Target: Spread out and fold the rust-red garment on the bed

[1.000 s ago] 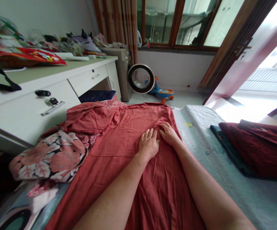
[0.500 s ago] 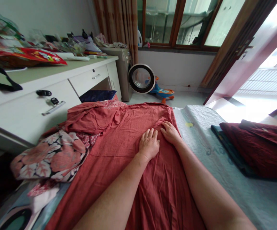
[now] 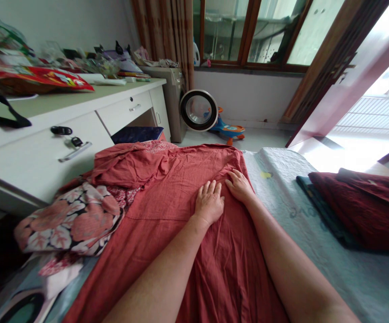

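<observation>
Your left hand (image 3: 210,202) lies palm down on the red garment (image 3: 167,197), its fingers straight and close together and the thumb side turned toward your other hand, with nothing gripped in it. Your right hand (image 3: 239,185) rests just beside it, a little farther forward and near the garment's right edge, also palm down, loosely spread and holding nothing. The garment lies under both your hands and forearms, fairly flat toward its far end, creased in long folds nearer you and bunched at its far left. Against that bunched part, to your left, sits a crumpled floral cloth (image 3: 76,220) in pink, black and white. Beneath everything spreads a pale blue-green cover (image 3: 278,179), and on its right side, well apart from your hands, you have folded dark red clothes (image 3: 365,206) resting on a dark green piece (image 3: 325,215). Farther out on your left, a cluttered tabletop (image 3: 123,89) carries a red packet (image 3: 46,80); beyond its far end stands a washing machine with its round door (image 3: 198,111) swung open, near a blue and orange toy (image 3: 226,129) on the floor
</observation>
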`<action>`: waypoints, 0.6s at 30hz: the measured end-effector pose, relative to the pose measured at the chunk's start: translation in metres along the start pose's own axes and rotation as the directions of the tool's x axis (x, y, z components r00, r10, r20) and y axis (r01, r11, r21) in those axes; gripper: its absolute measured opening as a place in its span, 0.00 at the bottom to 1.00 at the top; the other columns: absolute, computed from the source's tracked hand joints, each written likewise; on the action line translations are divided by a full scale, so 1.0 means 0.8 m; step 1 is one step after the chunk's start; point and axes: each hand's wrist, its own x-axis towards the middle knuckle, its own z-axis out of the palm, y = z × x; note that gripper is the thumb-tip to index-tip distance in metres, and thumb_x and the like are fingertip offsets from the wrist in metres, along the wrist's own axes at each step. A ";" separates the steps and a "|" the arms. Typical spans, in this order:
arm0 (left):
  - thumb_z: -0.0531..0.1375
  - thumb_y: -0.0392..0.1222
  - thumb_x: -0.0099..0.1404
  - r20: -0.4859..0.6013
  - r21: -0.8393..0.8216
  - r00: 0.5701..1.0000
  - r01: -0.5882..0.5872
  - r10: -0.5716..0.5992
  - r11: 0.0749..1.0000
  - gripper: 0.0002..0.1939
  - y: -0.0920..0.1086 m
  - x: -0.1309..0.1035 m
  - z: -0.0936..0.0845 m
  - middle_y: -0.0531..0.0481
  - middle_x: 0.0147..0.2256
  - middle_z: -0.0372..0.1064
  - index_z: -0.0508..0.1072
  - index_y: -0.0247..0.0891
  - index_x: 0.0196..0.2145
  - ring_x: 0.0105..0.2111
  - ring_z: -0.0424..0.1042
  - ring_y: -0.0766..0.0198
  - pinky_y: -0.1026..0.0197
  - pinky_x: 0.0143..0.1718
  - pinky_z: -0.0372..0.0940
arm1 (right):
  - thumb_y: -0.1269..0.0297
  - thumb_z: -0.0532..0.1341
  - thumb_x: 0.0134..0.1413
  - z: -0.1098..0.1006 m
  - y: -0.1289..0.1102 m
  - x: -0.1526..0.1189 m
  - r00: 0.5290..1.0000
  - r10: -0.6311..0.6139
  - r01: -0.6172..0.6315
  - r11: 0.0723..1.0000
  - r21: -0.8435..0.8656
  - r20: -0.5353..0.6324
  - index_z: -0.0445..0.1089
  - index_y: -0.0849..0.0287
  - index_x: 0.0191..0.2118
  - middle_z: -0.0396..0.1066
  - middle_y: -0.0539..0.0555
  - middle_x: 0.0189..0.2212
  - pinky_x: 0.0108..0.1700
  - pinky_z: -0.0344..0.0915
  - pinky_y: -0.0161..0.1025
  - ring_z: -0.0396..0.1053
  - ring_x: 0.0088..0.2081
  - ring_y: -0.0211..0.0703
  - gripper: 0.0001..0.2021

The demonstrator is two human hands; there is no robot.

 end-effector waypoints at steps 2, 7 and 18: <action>0.48 0.48 0.72 -0.003 0.002 1.000 0.000 0.000 1.000 0.28 0.000 0.000 0.001 0.40 0.66 0.54 0.57 0.35 0.66 0.66 0.51 0.50 0.46 0.65 0.49 | 0.60 0.54 0.62 0.000 -0.001 0.000 1.000 0.002 -0.002 1.000 -0.008 0.006 0.68 0.62 0.57 0.62 0.64 0.61 0.64 0.55 0.50 0.58 0.63 0.53 0.21; 0.49 0.48 0.72 -0.001 0.005 1.000 0.002 -0.002 1.000 0.28 0.001 0.000 0.001 0.41 0.67 0.53 0.57 0.35 0.66 0.66 0.51 0.50 0.45 0.65 0.50 | 0.60 0.54 0.62 -0.001 -0.001 0.000 1.000 0.002 -0.002 1.000 -0.022 0.015 0.68 0.64 0.57 0.61 0.65 0.61 0.64 0.55 0.50 0.58 0.63 0.53 0.21; 0.47 0.47 0.72 0.028 -0.030 0.999 0.035 -0.034 0.999 0.27 0.003 -0.003 -0.006 0.43 0.68 0.52 0.56 0.40 0.66 0.67 0.48 0.49 0.30 0.64 0.45 | 0.60 0.54 0.62 0.003 0.003 0.001 1.000 -0.012 0.012 1.000 -0.010 -0.004 0.68 0.61 0.57 0.62 0.63 0.61 0.65 0.53 0.51 0.58 0.63 0.53 0.20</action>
